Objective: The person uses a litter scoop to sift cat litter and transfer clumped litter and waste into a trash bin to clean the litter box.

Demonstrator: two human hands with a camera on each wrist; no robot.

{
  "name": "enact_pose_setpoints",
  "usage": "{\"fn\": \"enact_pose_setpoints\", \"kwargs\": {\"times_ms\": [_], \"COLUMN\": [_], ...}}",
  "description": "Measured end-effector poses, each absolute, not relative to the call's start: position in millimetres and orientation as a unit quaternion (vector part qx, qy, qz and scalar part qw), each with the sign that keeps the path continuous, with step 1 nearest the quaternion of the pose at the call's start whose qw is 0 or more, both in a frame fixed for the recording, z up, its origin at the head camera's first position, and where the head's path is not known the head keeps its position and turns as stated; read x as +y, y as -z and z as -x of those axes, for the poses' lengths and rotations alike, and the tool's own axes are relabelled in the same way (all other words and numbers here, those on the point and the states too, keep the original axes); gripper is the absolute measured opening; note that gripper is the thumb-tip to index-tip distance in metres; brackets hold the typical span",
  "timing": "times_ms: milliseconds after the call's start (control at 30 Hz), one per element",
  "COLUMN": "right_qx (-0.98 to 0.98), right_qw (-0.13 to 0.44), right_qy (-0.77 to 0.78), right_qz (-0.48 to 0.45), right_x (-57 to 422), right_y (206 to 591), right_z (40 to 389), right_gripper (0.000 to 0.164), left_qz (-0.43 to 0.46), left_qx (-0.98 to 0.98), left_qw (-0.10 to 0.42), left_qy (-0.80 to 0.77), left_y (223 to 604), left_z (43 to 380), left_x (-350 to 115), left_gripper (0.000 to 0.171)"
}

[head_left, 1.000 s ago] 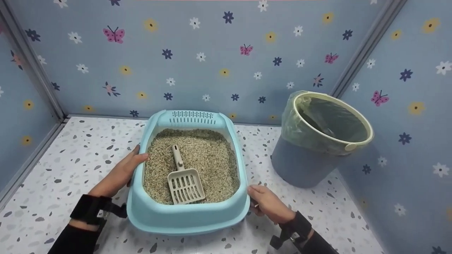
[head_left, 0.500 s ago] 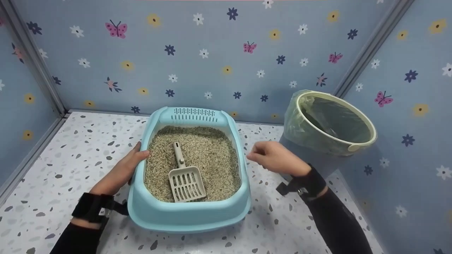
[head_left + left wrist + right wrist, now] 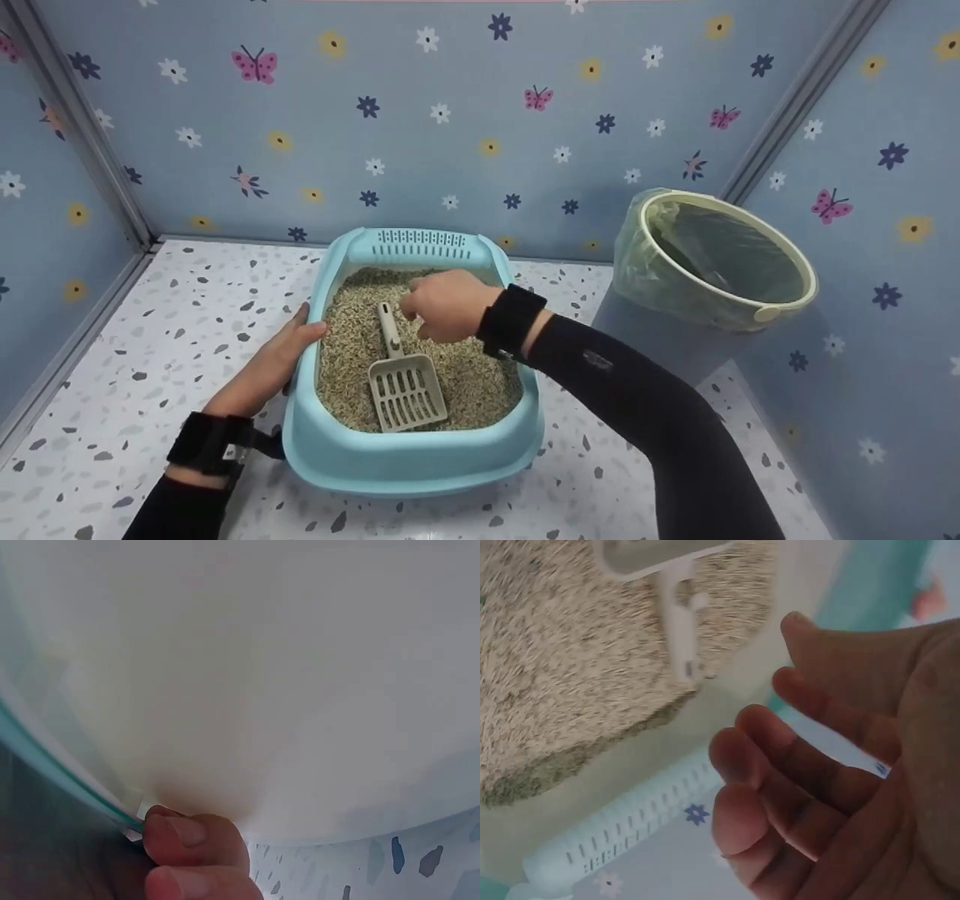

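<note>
A light blue litter box (image 3: 409,465) filled with tan litter (image 3: 484,390) stands on the floor. My left hand (image 3: 274,360) grips its left rim, thumb over the top. In the left wrist view, fingertips (image 3: 199,844) show beneath the rim against the pale outer wall. A beige slotted litter scoop (image 3: 409,394) lies on the litter, handle toward the back. My right hand (image 3: 450,304) hovers over the litter, just right of the scoop's handle. Seen from the right wrist, its fingers (image 3: 739,821) are loosely bent with nothing between them and the thumb, apart from the handle.
At the right stands a grey-blue trash bin (image 3: 660,337) with a cream rim and a translucent green liner (image 3: 637,270). Blue flowered wall panels (image 3: 420,150) enclose the back and both sides. The floor (image 3: 187,315) is white with grey speckles.
My right hand has left the box's front right side, risen beside it and moved left over the litter toward the scoop's handle. My left hand keeps its grip on the rim.
</note>
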State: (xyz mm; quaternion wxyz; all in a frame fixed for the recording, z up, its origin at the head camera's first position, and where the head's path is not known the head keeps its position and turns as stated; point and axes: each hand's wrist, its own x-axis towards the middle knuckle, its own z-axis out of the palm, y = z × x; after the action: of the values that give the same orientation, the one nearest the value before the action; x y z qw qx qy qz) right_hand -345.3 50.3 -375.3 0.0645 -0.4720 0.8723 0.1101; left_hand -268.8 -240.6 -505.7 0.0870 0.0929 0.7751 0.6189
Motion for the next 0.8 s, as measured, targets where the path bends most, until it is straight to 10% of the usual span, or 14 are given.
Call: {"fn": "enact_pose_setpoints", "kwargs": {"times_ms": [800], "right_qx": [0.767], "right_qw": [-0.014], "right_qy": [-0.349], "right_qz": [0.538], "right_x": [12.1], "right_y": [450.3], "right_z": [354.5], "right_gripper": [0.033], "left_qz": [-0.077], "left_qx": [0.783], "left_qw": [0.095], "left_qy": [-0.610], "left_y": [507.4], "left_z": [270.4], "left_x": [-241.0], "left_gripper": [0.095]}}
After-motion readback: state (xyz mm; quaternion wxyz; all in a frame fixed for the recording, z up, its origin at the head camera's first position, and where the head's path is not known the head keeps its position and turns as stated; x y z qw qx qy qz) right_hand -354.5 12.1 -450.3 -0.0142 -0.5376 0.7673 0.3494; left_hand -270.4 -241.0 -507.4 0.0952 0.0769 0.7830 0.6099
